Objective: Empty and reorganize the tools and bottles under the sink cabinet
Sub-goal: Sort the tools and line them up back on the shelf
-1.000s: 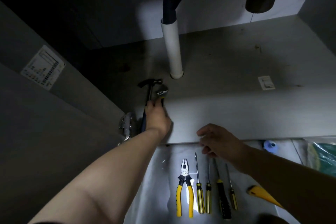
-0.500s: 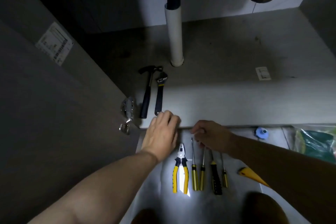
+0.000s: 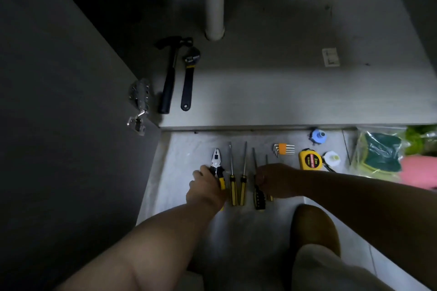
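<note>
On the cabinet floor (image 3: 283, 92) a black hammer (image 3: 169, 82) and a black wrench (image 3: 188, 82) lie side by side at the left. On the tiles in front lies a row of tools. My left hand (image 3: 205, 189) grips the yellow-handled pliers (image 3: 215, 158) by the handles, jaws pointing at the cabinet. Two yellow screwdrivers (image 3: 233, 186) lie untouched beside them. My right hand (image 3: 276, 179) is curled over the black-handled screwdriver (image 3: 259, 198) and hides part of a small screwdriver (image 3: 266, 160).
A white drain pipe (image 3: 214, 2) stands at the cabinet's back. The open door with its hinge (image 3: 139, 99) is at the left. Hex keys (image 3: 283, 149), a yellow tape measure (image 3: 311, 160), a blue cap (image 3: 318, 136) and a bag of sponges (image 3: 378, 153) lie at the right. My knee (image 3: 314, 227) is below.
My left hand let go of the wrench inside the cabinet and came back to the pliers on the floor. My right hand dropped onto the screwdrivers. The view tilted down.
</note>
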Tool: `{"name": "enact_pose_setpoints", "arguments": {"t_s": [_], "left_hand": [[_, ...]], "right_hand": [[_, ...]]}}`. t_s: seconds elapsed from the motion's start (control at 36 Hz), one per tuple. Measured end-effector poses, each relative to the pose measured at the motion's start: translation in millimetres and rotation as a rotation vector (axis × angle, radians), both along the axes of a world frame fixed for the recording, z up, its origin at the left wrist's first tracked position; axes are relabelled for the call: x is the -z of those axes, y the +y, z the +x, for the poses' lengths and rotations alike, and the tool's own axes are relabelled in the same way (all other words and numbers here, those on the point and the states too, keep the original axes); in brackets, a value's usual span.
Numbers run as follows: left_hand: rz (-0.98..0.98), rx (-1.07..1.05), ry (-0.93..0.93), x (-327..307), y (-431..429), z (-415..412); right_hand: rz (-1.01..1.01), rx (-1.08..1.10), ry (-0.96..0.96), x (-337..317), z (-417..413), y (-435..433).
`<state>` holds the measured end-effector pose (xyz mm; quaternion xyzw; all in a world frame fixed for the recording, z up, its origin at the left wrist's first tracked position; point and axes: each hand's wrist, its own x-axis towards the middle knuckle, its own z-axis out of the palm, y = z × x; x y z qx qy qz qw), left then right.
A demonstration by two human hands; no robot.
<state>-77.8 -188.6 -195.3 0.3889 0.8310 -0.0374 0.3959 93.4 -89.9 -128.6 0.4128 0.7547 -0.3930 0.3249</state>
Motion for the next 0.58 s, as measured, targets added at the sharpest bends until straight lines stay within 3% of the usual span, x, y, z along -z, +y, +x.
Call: {"name": "enact_pose_setpoints", "arguments": {"t_s": [0.11, 0.22, 0.31, 0.44, 0.58], "left_hand": [[-0.028, 0.102, 0.033, 5, 2, -6], [-0.03, 0.201, -0.034, 4, 8, -24], [0.004, 0.314, -0.02, 3, 12, -42], [0.045, 0.417, 0.015, 1, 10, -65], [0.049, 0.514, 0.135, -9, 7, -73]], "right_hand": [[0.048, -0.039, -0.079, 6, 3, -5], [-0.017, 0.037, 0.036, 9, -6, -3], [0.08, 0.197, 0.099, 20, -28, -17], [0.308, 0.392, -0.003, 41, -55, -52], [0.282, 0.464, -0.081, 52, -64, -64]]}}
